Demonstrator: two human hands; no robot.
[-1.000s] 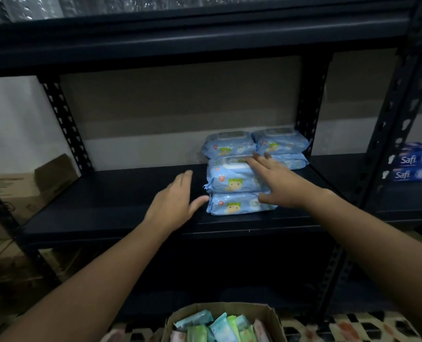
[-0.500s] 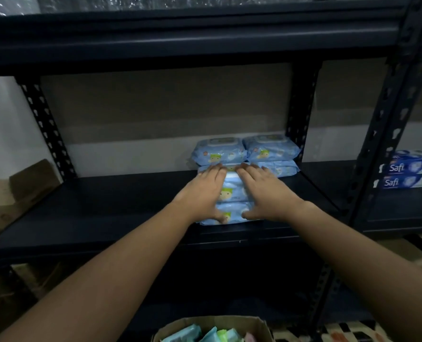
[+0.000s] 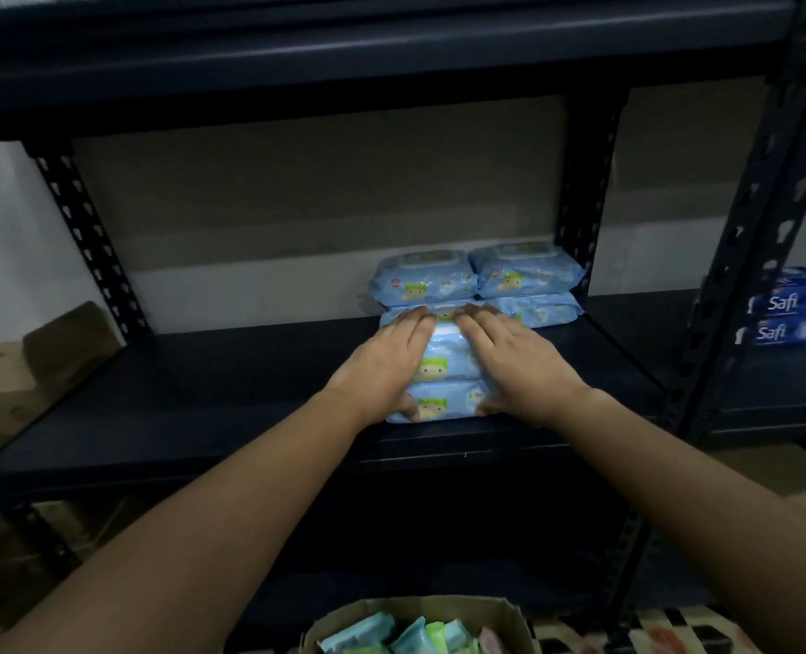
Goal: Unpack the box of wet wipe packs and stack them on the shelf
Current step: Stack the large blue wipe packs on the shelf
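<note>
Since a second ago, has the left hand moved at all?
Yes. The left hand moved right, from the bare shelf onto the front stack of wipe packs.

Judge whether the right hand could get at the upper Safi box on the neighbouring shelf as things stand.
Probably yes: the right hand lies flat on the front wipe stack, holding nothing; the upper Safi box sits exposed, though a rack upright stands between them.
</note>
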